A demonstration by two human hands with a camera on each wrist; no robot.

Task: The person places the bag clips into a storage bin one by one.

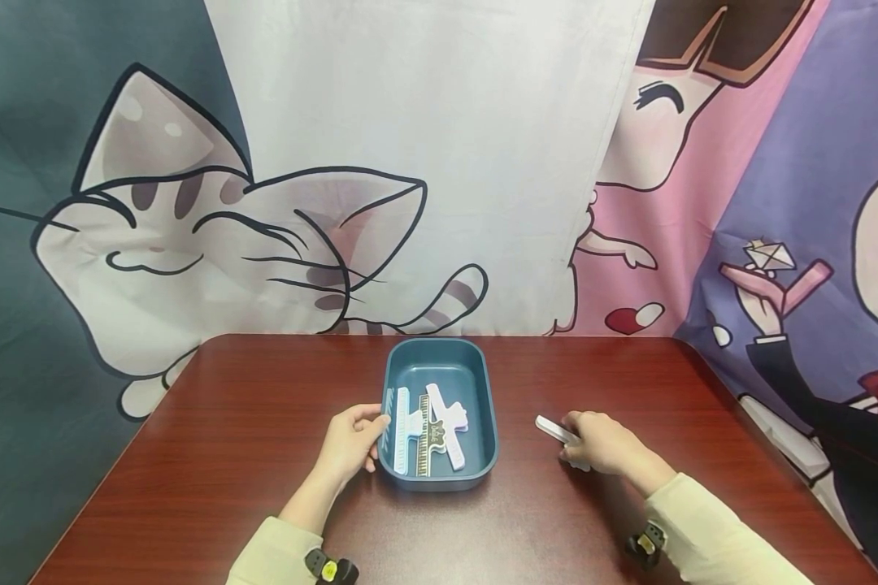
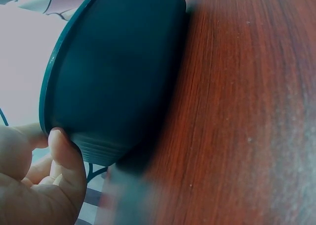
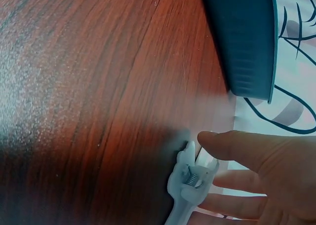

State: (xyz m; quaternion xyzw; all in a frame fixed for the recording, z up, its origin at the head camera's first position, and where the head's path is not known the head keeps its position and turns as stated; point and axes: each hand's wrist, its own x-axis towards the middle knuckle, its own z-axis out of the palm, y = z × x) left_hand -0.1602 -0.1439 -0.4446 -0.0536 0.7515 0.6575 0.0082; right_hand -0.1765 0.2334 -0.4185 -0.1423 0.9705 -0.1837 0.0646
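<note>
A dark teal plastic tray [image 1: 439, 483] stands on the table. My left hand [image 1: 353, 443] pinches its left rim, thumb and fingers on either side, as the left wrist view shows. Inside lie a light blue long clip [image 1: 401, 431], a black-and-gold striped long clip [image 1: 424, 455] and a pale lavender long clip [image 1: 454, 443]. To the right of the tray, my right hand [image 1: 601, 443] holds a white long clip [image 1: 554, 429] close to the tabletop. In the right wrist view my thumb is at the handle of that white clip [image 3: 185, 185], its spring showing; part is out of frame.
The reddish-brown wooden table [image 1: 278, 390] spreads around the tray. Behind it hangs a cloth backdrop [image 1: 439, 162] with cartoon drawings. Each sleeve has a dark wrist device below it.
</note>
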